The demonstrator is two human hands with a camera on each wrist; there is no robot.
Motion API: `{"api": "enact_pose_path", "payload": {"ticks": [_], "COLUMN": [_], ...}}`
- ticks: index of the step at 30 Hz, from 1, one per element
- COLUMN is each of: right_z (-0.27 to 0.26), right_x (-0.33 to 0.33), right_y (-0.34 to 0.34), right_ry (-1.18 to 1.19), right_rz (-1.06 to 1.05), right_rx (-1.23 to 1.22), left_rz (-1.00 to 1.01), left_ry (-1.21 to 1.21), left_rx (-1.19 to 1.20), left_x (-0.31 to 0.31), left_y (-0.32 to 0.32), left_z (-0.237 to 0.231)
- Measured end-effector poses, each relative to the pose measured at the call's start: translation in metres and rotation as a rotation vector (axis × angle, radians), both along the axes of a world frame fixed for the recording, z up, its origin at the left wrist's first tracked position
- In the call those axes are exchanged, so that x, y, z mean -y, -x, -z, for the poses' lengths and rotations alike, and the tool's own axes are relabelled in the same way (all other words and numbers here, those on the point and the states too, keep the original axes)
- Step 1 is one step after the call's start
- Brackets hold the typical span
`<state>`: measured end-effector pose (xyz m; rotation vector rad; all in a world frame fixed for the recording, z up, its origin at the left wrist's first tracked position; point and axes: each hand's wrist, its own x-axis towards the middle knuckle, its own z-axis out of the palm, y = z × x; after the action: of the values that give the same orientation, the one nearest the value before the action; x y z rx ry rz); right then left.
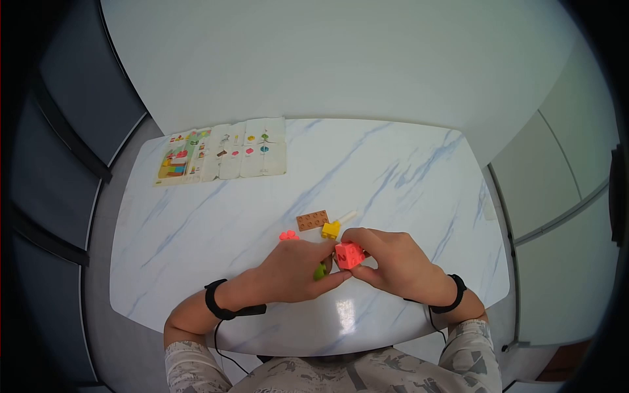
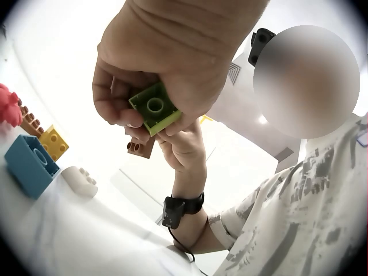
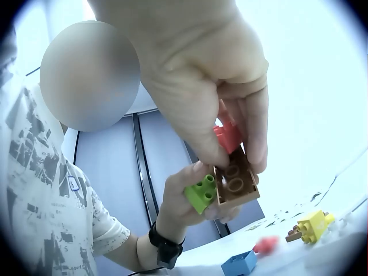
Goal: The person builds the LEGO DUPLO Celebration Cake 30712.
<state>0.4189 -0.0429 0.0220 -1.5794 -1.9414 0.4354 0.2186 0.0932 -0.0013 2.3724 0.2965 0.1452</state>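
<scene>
Faces a pale wall (image 1: 354,65), with dark panels (image 1: 85,78) on the left and light cabinets (image 1: 550,275) on the right; works at a white bench (image 1: 426,196) veined in blue-grey, with a creased printed sheet (image 1: 226,167) flat at its far left; pinches a green block (image 2: 155,112) in the left hand (image 1: 291,272), between thumb and curled fingers, hollow underside toward the left wrist camera; grips a pink block (image 1: 349,255) with a dark mark on one face in the right hand (image 1: 400,262), between thumb and fingertips; in the same grasp holds a brown block (image 3: 237,187) against the pink block, hollow side toward the right wrist camera; cannot tell of any firm join between those two; holds both hands close together above the near half of the bench, with the green block right beside the brown block; has, beyond the hands, a studded brown plate (image 1: 312,221) flat on the bench, a yellow block (image 1: 330,230) by its right end and a white piece (image 1: 348,216) just past the yellow block; has a pink flower-shaped piece (image 1: 289,235) partly behind the left hand in the head view; has a blue block (image 2: 30,167) on the bench too, apart from the hands; wears a black band (image 1: 218,300) on the left wrist and another on the right.
</scene>
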Motion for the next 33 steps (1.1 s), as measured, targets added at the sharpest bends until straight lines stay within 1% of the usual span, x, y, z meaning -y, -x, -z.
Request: {"api": "enact_pose_path", "payload": {"ticks": [4, 7, 10, 13, 16, 19, 22, 25, 28, 31, 33], "right_z": [0.002, 0.0, 0.001, -0.003, -0.01, -0.025, -0.012, -0.001, -0.004, -0.004, 0.001], "right_x": [-0.001, -0.002, -0.004, -0.005, -0.003, 0.001, -0.005, -0.005, -0.003, -0.004, -0.006], "right_y": [0.003, 0.003, 0.0, -0.005, -0.009, -0.006, -0.013, -0.017, -0.014, -0.005, -0.003], "right_ry": [-0.095, -0.103, -0.196, -0.185, -0.127, 0.077, -0.13, -0.148, -0.08, -0.032, 0.0], "right_rz": [0.02, 0.044, 0.037, 0.071, 0.095, 0.114, 0.015, 0.0, 0.006, 0.054, 0.005], "right_rx": [-0.086, -0.132, -0.129, -0.133, -0.152, -0.245, -0.134, -0.137, -0.046, 0.049, 0.029], "left_rz": [-0.016, -0.041, -0.069, -0.087, -0.11, -0.097, -0.081, -0.083, -0.095, -0.124, -0.095], "left_ry": [0.056, 0.143, 0.194, 0.215, 0.195, 0.222, 0.289, 0.262, 0.247, 0.203, 0.156], "left_rx": [0.119, 0.078, 0.133, 0.304, 0.312, 0.28, 0.285, 0.272, 0.308, 0.273, 0.299], "left_x": [-0.001, -0.003, -0.004, -0.009, -0.013, -0.015, -0.014, -0.014, -0.013, -0.009, -0.008], "left_y": [0.001, 0.0, 0.001, 0.002, 0.004, 0.004, 0.004, 0.005, 0.003, 0.004, 0.004], "left_z": [0.005, 0.005, -0.002, 0.001, 0.001, 0.001, 0.001, 0.001, 0.001, -0.004, 0.004]}}
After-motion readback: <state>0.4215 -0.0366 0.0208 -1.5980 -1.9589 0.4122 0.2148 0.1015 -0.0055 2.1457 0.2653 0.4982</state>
